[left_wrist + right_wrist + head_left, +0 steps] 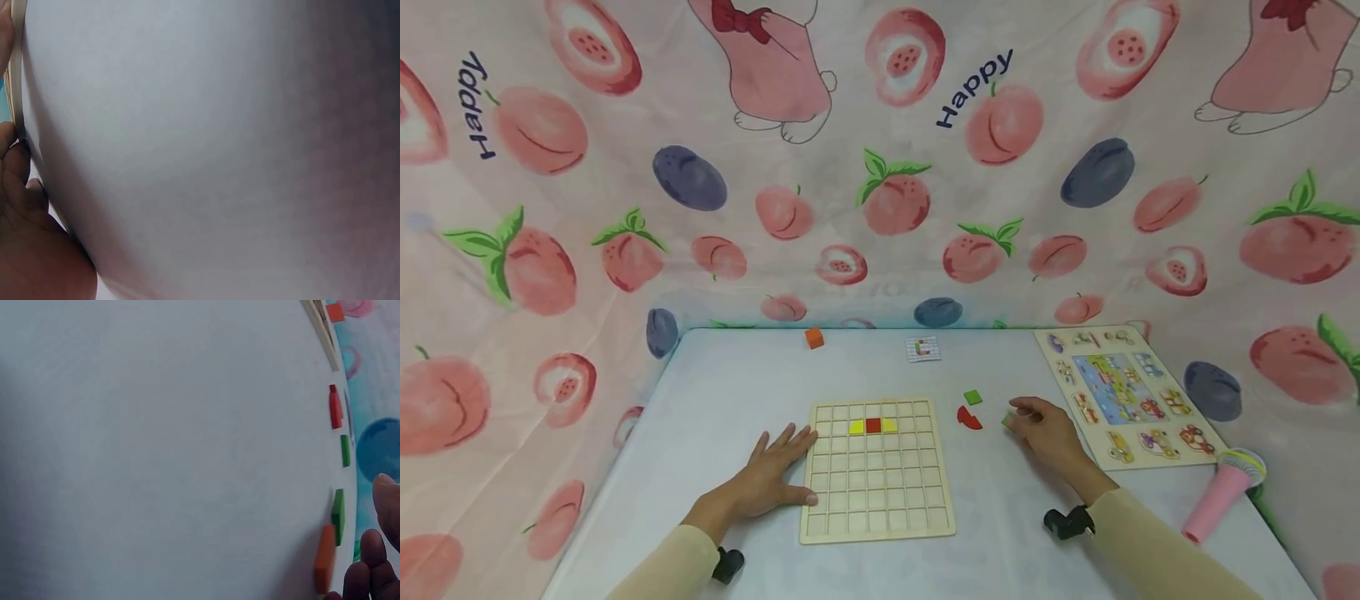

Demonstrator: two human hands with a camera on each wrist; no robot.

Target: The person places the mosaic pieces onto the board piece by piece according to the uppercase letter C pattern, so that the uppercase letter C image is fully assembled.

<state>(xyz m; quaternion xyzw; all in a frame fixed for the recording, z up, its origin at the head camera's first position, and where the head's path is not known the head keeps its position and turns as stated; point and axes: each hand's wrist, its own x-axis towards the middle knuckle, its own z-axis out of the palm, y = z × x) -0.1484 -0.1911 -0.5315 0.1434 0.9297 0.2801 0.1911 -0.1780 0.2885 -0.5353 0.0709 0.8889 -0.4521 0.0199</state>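
Note:
A wooden grid board (pixel 876 483) lies mid-table, a red square (pixel 873 426) between two yellow pieces (pixel 857 427) in an upper row. My left hand (pixel 767 475) is spread flat at the board's left edge, thumb and fingertips touching its rim; the left wrist view catches only part of that hand (pixel 31 244). My right hand (pixel 1047 435) hovers right of the board, fingers loosely bent over a green piece (pixel 1007 421). In the right wrist view, thumb and fingers are apart beside the green piece (pixel 338 517) and an orange block (pixel 324 559).
Another green piece (pixel 973 397) and a red curved piece (pixel 969 417) lie between board and right hand. Farther back are an orange cube (pixel 814 337) and a small pattern card (pixel 922 349). At right are a picture puzzle board (pixel 1082 371) and a pink toy microphone (pixel 1217 500).

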